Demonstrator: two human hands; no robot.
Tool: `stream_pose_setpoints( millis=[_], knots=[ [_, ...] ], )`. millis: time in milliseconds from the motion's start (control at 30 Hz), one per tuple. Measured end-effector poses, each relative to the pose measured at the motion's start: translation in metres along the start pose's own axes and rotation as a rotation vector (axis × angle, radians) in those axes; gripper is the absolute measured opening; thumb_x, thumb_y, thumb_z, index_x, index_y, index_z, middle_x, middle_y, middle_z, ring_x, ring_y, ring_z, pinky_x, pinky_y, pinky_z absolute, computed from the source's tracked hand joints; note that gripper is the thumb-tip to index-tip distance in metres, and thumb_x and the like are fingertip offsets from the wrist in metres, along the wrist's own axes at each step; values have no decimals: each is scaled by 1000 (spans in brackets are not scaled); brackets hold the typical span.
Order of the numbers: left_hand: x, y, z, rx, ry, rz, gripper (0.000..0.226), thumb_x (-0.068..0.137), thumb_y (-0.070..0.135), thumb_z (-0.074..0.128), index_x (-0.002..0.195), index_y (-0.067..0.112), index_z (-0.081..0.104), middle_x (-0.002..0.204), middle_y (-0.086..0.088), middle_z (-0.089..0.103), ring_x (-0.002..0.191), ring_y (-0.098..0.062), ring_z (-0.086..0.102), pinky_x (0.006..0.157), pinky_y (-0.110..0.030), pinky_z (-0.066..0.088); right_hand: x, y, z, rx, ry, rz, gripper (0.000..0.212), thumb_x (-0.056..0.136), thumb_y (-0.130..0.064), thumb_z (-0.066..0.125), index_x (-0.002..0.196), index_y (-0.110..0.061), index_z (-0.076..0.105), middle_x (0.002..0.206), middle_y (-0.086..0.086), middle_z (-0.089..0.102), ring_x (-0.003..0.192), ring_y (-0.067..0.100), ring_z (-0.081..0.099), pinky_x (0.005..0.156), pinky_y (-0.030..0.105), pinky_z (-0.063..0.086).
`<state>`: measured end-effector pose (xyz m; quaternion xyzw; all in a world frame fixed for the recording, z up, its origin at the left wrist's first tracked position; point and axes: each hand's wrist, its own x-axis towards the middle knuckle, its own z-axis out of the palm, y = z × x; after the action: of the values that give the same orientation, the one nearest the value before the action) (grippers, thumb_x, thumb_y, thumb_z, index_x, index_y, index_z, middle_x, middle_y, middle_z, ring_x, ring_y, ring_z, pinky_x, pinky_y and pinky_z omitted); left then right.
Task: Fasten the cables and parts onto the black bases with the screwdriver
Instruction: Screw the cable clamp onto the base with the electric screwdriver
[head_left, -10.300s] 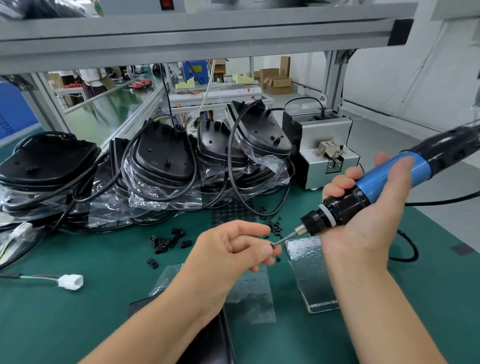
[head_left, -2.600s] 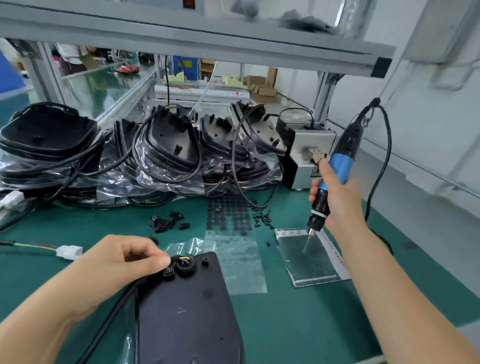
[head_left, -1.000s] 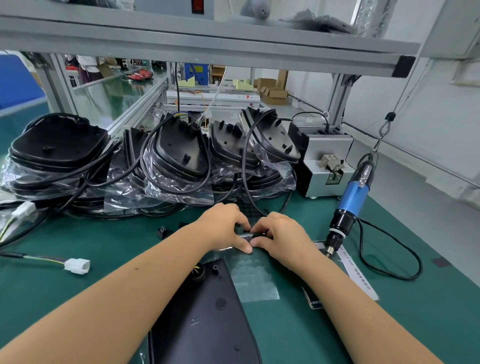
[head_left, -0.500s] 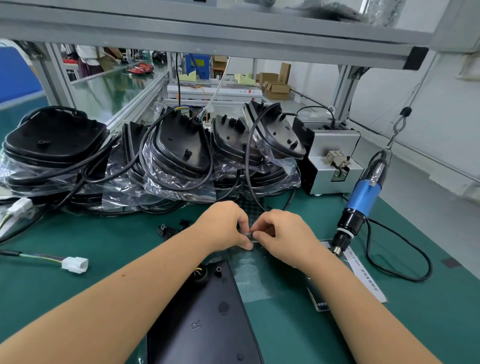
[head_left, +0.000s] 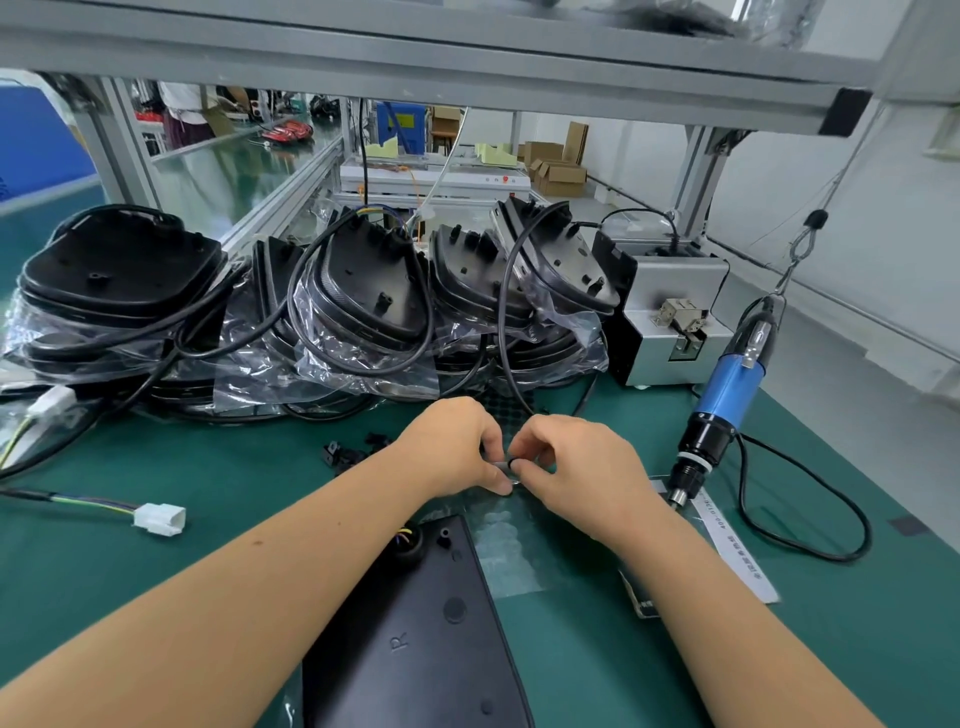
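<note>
part: small black ring piece (head_left: 514, 464) pinched btwn both hands, above desk (head_left: 130, 561), just beyond base.
left hand (head_left: 457, 447): fingers curled, pinching it.
right hand (head_left: 576, 467): same, pinching.
base (head_left: 415, 639): flat near me, "r" up, cable grommet at its corner.
screwdriver (head_left: 727, 400): hanging at right, untouched.
risk: part's tiny, imo a slip drops it among loose bits (head_left: 353, 452).

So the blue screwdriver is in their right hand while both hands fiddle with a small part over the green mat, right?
Not quite: in the head view the blue screwdriver hangs free beside the right hand, which pinches a small part together with the left hand.
</note>
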<state>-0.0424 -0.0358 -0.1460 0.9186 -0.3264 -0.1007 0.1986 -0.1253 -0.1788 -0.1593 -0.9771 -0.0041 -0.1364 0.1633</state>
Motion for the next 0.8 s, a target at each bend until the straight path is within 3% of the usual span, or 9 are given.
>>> stream_pose_setpoints(
  millis=[367,533,667,733,800],
  knots=[
    [-1,1,0,19,-15,-7,20,70,38,84,76,27,68,98,2,67,94,-17,61,79,-28,50,-1,-1,-1,-1,4,4,12,88,-34,61,100,-33,63,93,-15,66,90,7,58,71,26,43],
    [0,2,-1,34,-18,-4,22,71,38,83,84,24,72,99,3,66,95,-17,61,80,-30,51,-1,-3,0,-38,20,-11,5,89,-34,59,91,-32,63,90,-13,65,88,10,58,66,26,36],
    [-1,1,0,37,-23,1,22,71,38,82,85,23,73,97,4,66,92,-17,61,75,-27,48,-8,-6,-5,-108,57,-102,9,89,-33,59,90,-26,64,88,-9,64,88,15,59,72,30,37],
    [-1,2,-2,44,-24,5,24,73,38,82,88,22,73,93,6,65,89,-15,60,71,-24,44,-15,-11,-12,-30,97,-99,7,88,-30,62,86,-24,66,87,-10,61,87,12,55,76,30,39],
    [-4,5,-5,78,-31,21,20,76,35,79,88,22,73,82,9,60,82,-14,57,68,-22,41,-26,-21,-20,273,77,-30,8,85,-23,68,78,-26,68,79,-13,61,75,1,53,70,19,41]
  ],
)
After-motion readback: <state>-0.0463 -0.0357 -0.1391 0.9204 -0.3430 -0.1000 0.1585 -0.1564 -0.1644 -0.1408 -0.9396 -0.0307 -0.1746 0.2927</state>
